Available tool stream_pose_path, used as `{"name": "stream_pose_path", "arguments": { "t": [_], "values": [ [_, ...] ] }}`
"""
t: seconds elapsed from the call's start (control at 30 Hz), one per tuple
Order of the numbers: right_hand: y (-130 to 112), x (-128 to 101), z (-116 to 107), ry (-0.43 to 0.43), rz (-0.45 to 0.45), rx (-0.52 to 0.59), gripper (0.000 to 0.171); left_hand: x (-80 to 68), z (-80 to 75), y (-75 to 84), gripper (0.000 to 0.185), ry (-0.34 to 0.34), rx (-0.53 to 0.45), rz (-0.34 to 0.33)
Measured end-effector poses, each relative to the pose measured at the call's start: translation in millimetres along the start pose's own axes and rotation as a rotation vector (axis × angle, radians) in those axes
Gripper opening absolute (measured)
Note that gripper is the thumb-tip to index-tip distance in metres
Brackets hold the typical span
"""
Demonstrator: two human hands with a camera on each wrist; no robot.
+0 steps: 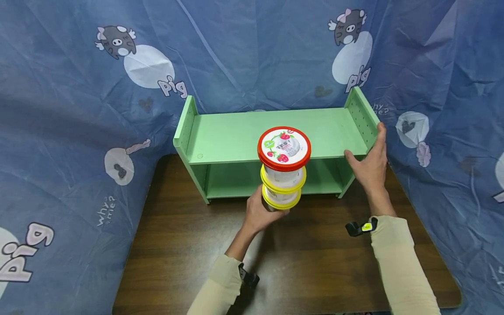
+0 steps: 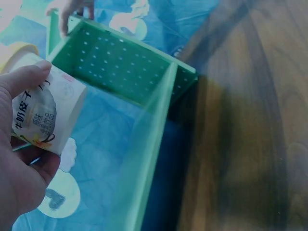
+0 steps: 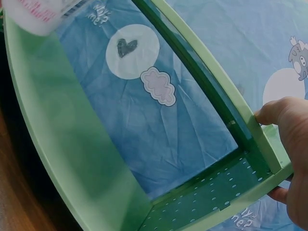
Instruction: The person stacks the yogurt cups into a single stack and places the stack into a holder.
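In the head view, my left hand (image 1: 257,215) grips the lowest cup of a stack of three. The top cup (image 1: 285,148) has a red lid with strawberries printed on it; the two below (image 1: 284,178) have yellow lids. The left wrist view shows my thumb and fingers round the white, printed wall of the lowest cup (image 2: 50,108). The stack is in front of a light green two-tier shelf (image 1: 236,133), overlapping its middle. My right hand (image 1: 371,170) holds the shelf's right end, thumb at the upper board's front edge and fingers on the outer side panel.
The shelf stands at the back of a brown wooden table (image 1: 189,249), against a blue cloth (image 1: 244,48) with pig prints that also hangs at both sides. Raised perforated panels (image 1: 362,116) close off the upper board's ends. A lower board (image 1: 232,179) runs beneath it.
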State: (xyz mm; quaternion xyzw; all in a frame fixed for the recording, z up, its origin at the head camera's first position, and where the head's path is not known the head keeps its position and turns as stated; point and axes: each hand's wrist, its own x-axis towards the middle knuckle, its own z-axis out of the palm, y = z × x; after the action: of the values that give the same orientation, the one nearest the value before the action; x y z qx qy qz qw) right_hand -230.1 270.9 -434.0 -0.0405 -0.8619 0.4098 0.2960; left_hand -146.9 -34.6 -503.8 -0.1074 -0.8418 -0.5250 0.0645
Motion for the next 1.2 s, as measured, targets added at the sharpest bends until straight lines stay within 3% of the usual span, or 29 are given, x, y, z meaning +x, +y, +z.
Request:
{"name": "stream_pose_path", "arguments": {
  "t": [0.2, 0.6, 1.2],
  "values": [
    [2, 0, 1, -0.002, -0.001, 0.000, 0.099, 4.0, -4.2, 10.2, 0.078, 0.019, -0.013, -0.025],
    [1, 1, 0, -0.012, 0.009, -0.005, 0.099, 14.0, -16.5, 28.3, 0.078, 0.014, -0.048, 0.037],
    [0, 1, 0, -0.015, 0.010, -0.010, 0.099, 30.9, -37.4, 60.6, 0.071, 0.028, -0.080, 0.049]
  ]
}}
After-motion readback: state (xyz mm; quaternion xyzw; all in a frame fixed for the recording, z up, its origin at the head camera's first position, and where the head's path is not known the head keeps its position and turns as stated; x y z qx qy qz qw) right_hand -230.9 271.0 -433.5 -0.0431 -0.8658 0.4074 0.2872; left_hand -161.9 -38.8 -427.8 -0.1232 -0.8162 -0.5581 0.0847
